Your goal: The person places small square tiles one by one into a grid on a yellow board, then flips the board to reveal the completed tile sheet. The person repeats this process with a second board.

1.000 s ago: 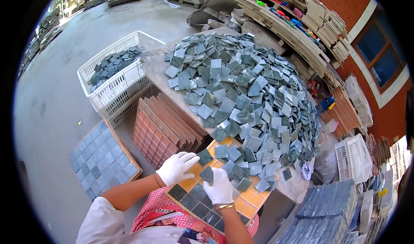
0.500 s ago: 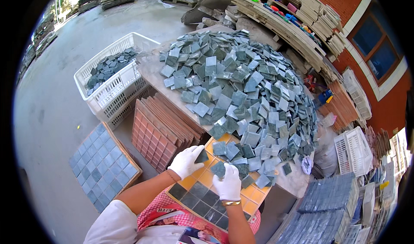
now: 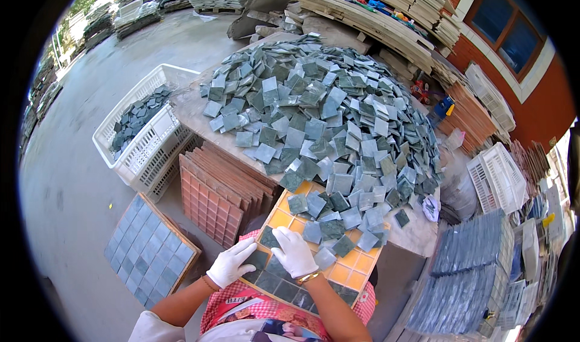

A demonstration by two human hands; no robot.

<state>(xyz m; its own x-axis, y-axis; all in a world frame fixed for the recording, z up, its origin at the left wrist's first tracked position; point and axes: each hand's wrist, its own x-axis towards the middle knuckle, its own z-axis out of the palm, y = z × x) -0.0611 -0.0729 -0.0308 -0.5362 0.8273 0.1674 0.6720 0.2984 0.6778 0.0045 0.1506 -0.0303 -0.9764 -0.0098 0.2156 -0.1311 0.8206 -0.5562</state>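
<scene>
A yellow gridded tray (image 3: 347,272) lies tilted before me, its near cells filled with dark grey-green square stone tiles (image 3: 275,284). My left hand (image 3: 231,264), in a white glove, rests at the tray's left edge, fingers stretched out against a tile (image 3: 257,260) there. White-gloved too, my right hand (image 3: 295,251) lies over the tray with its fingers apart, the tips touching a dark tile (image 3: 268,238) near the left edge. Loose tiles (image 3: 333,229) cover the tray's far right part. They spill from a large heap of square tiles (image 3: 326,112) on the table beyond.
A white plastic crate (image 3: 151,124) holding small dark tiles stands at left. Reddish-brown gridded trays (image 3: 211,197) lean together below it. A filled tile panel (image 3: 145,245) rests at lower left. Stacked grey tile sheets (image 3: 462,275) and white crates (image 3: 498,176) occupy the right side.
Both hands have moved left and nearer on the tray. The tile that was in my left hand is no longer in its fingers; tiles now sit in cells by the left edge. The view has shifted slightly.
</scene>
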